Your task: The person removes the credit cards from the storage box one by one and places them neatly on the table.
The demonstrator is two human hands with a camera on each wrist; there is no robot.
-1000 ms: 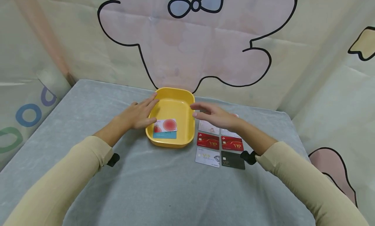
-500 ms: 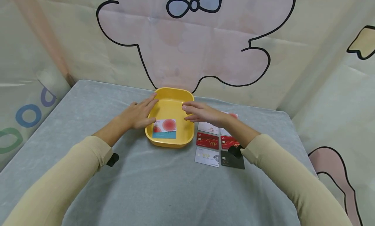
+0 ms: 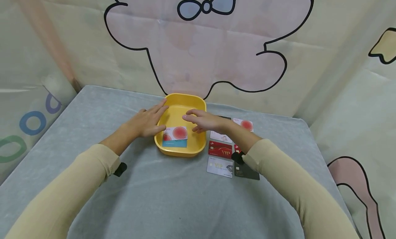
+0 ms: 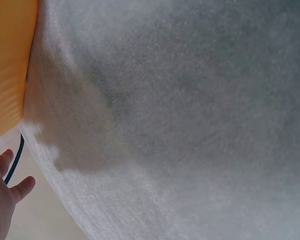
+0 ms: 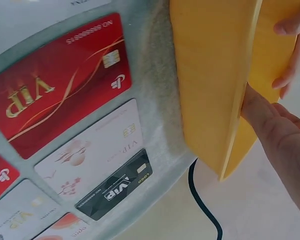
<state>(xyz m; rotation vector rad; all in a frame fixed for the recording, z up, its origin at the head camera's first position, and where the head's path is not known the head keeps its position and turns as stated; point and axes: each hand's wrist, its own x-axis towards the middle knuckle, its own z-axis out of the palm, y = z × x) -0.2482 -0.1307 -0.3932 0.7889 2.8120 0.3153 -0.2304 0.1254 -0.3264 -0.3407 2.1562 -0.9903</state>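
A yellow tray (image 3: 182, 153) stands near the table's back edge. My left hand (image 3: 145, 122) rests at its left rim with the fingers fairly straight and spread. Over the right part of the tray reaches my right hand (image 3: 206, 121), its fingers loosely bent above the inside, with nothing seen in them. Close to those fingers, a white card with red circles (image 3: 176, 132) lies partly over a blue card (image 3: 174, 143) in the tray. In the right wrist view my right hand (image 5: 280, 130) comes over the tray's wall (image 5: 210, 75); its fingertips are partly hidden.
Right of the tray lie several cards in two columns: a red VIP card (image 3: 220, 149), a silver card (image 3: 219, 166), a black card (image 3: 246, 171) and a white card with a red circle (image 3: 244, 124). My right forearm covers some. A grey-blue cloth (image 3: 173, 197) covers the table.
My right hand has moved left, from the tray's right rim to over its inside. My left hand and the cards stay in place.
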